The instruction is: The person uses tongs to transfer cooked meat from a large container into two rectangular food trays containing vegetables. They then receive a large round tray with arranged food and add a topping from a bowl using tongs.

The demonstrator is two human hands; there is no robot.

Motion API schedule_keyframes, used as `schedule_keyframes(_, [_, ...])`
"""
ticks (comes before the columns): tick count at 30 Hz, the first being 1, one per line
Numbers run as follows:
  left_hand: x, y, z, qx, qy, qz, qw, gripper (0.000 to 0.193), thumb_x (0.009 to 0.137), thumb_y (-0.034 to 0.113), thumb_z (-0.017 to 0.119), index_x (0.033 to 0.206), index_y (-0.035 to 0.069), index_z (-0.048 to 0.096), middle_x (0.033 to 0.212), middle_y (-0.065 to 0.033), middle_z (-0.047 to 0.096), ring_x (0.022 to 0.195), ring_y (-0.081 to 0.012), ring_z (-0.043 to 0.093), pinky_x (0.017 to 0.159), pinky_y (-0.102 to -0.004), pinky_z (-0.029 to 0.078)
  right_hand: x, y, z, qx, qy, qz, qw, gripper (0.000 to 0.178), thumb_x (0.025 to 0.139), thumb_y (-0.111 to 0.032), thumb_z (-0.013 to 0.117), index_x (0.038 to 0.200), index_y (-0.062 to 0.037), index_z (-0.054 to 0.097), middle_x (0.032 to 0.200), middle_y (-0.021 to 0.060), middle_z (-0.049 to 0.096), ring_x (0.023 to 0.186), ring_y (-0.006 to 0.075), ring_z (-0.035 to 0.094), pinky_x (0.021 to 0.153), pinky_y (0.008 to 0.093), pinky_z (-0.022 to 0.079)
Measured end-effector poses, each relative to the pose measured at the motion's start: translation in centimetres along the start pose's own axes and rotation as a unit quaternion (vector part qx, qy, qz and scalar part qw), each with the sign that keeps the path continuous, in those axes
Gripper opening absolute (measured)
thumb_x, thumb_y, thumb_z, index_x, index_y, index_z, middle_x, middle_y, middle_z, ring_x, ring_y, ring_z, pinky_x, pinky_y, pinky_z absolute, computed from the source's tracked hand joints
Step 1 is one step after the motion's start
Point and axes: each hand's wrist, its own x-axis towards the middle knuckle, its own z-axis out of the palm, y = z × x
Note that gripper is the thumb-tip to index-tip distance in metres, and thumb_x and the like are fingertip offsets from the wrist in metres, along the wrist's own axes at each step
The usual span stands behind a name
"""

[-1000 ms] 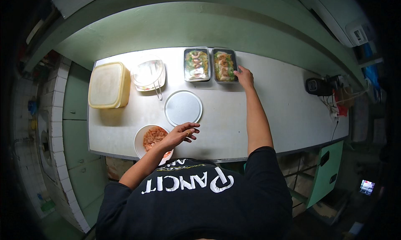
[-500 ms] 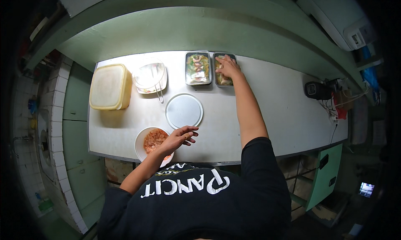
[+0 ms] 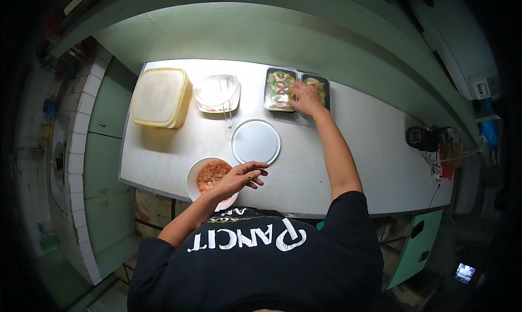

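My left hand (image 3: 243, 177) hovers over the right side of a white bowl (image 3: 191, 182) at the table's near edge. Its fingers are loosely stretched out and hold nothing. Reddish chopped food in liquid (image 3: 213, 173) fills part of the bowl. At the back, my right hand (image 3: 307, 99) is open, palm down, its fingers spread over the gap between two black food containers. The fingertips are at the right edge of the left container (image 3: 279, 89); whether they touch it I cannot tell. My hand partly hides the right container (image 3: 322, 86). Both show green and pale food.
A round pale lid (image 3: 256, 142) lies mid-table. Behind it, a strainer (image 3: 228, 118) rests across a patterned dish (image 3: 231, 106). A large yellowish lidded tub (image 3: 159, 99) stands at the left. At the far right are a black device (image 3: 422, 139) and cables. A green wall (image 3: 228, 35) borders the back.
My right hand has moved left from the right container toward the left one. My left hand stays above the bowl. The whole view has shifted slightly.
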Motion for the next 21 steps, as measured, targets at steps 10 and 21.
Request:
schedule_keyframes(10, [-0.1, -0.4, -0.4, -0.005, -0.003, -0.011, 1.0, 0.04, 0.098, 0.023, 0.049, 0.133, 0.005, 0.045, 0.12, -0.008, 0.056, 0.094, -0.0119, 0.06, 0.08, -0.0254, 0.048, -2.9, -2.0, 1.4, -0.069, 0.01, -0.05, 0.996, 0.038, 0.072, -0.025, 0.074, 0.104, -0.0114, 0.06, 0.103, 0.0094, 0.06, 0.105, 0.0273, 0.056, 0.107, 0.0471, 0.033])
schedule_keyframes(21, [-1.3, -0.8, -0.2, -0.01, 0.004, 0.001, 1.0, 0.039, 0.099, 0.023, 0.049, 0.134, 0.005, 0.045, 0.119, -0.0081, 0.056, 0.094, -0.0119, 0.06, 0.08, -0.0254, 0.049, -2.3, -2.6, 1.5, -0.118, 0.003, -0.057, 0.991, 0.028, 0.076, -0.025, 0.071, 0.1, -0.012, 0.064, 0.089, 0.0103, 0.063, 0.099, 0.0281, 0.059, 0.108, 0.0493, 0.03])
